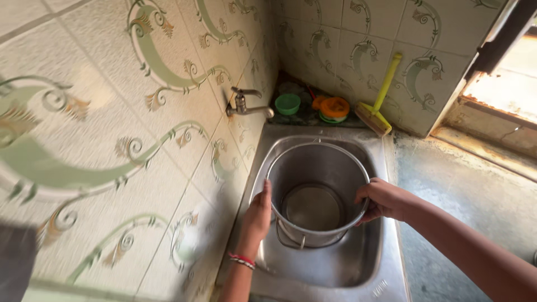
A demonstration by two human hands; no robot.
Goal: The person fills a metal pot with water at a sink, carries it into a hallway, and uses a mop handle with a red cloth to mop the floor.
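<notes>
A tall steel bucket stands in the steel sink, empty, with its wire handle hanging down at the front. My left hand presses against the bucket's left side at the rim. My right hand grips the rim on the right, fingers curled over the edge. A metal tap juts from the tiled wall above and to the left of the bucket; no water runs from it.
Behind the sink a ledge holds a green bowl, orange lids and a yellow-handled brush leaning on the tiles. A grey stone counter lies to the right, under a window.
</notes>
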